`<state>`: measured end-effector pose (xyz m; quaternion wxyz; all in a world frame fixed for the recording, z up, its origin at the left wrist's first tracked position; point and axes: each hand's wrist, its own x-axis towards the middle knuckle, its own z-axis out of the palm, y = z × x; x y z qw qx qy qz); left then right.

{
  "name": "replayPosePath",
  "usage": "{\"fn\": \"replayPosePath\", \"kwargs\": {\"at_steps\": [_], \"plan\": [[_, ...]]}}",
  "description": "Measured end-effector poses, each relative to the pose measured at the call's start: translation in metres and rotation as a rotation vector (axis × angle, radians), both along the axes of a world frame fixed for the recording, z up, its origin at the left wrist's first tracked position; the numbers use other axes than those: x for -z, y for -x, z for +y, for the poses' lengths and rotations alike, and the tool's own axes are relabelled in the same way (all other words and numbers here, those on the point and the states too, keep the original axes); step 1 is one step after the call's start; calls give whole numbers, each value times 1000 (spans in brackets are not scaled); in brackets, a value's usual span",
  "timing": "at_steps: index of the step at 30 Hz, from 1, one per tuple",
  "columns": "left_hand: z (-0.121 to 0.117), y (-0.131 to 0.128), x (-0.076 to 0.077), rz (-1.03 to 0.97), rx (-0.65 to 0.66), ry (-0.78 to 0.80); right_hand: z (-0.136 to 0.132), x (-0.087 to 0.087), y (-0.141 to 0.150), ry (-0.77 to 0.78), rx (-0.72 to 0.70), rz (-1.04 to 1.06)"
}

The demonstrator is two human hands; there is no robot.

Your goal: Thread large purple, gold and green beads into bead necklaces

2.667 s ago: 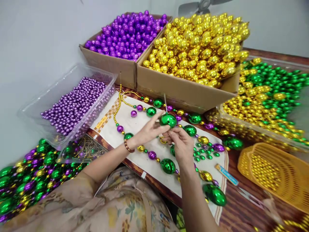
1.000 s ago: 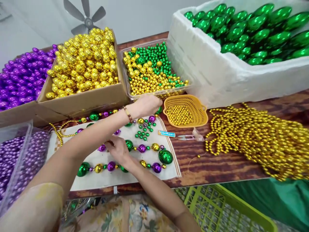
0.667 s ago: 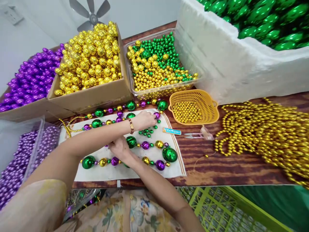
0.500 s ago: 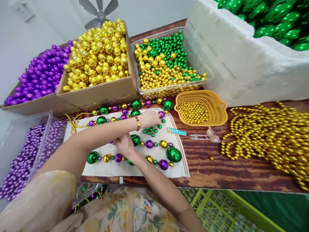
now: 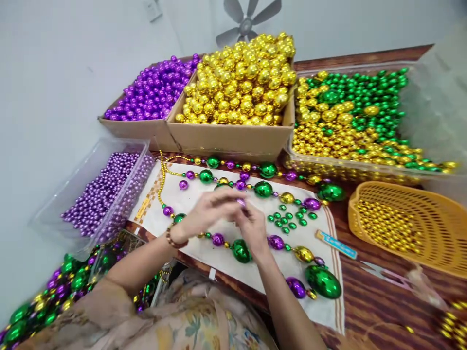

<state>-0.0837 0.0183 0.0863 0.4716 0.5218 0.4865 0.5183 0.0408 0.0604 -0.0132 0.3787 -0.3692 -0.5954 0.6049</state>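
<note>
Over the white cloth (image 5: 251, 287) my two hands meet, their fingertips close together and partly blurred. My left hand (image 5: 207, 214), with a beaded bracelet (image 5: 175, 239) at its wrist, curls its fingers at a small purple bead (image 5: 241, 201). Against those fingertips, my right hand (image 5: 252, 231) is closed; what its fingers pinch is hidden. Beneath and around the hands runs a bead garland of purple, gold and green, with a large green bead (image 5: 242, 251) beside my right wrist. Several loose small green beads (image 5: 285, 219) lie to the right, and a loose purple bead (image 5: 183, 184) to the left.
Boxes of purple beads (image 5: 153, 92) and gold beads (image 5: 237, 87) stand behind, beside a clear bin of green and gold beads (image 5: 350, 121). Right are an orange basket (image 5: 438, 214), blue-labelled strip (image 5: 335, 244) and thread snips (image 5: 386, 276). A lilac-bead tub (image 5: 102, 194) sits left.
My left hand has drawn back leftwards from beside the small green beads to meet my right hand, uncrossing the arms. The camera view has turned left.
</note>
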Motion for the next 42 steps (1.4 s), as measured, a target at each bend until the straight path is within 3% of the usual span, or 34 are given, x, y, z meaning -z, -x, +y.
{"fn": "replayPosePath", "kwargs": {"at_steps": [3, 5, 8, 13, 28, 36, 42], "plan": [[-6, 57, 18, -403, -309, 137, 1, -6, -6, 66, -9, -2], [-5, 84, 28, -565, -394, 174, 1, -11, -5, 90, -23, 10], [-3, 102, 37, -682, -430, 199, 0, -18, -2, 77, -57, 5], [-2, 102, 43, -751, -404, 224, -2, -21, 1, 23, -140, -72], [0, 97, 47, -892, -489, 252, -11, -16, 0, -21, -132, -96], [-4, 96, 47, -771, -482, 200, -13, -9, 7, 36, -104, -97], [-10, 82, 46, -486, -390, 171, -12, -11, 23, 98, -83, -25]]}}
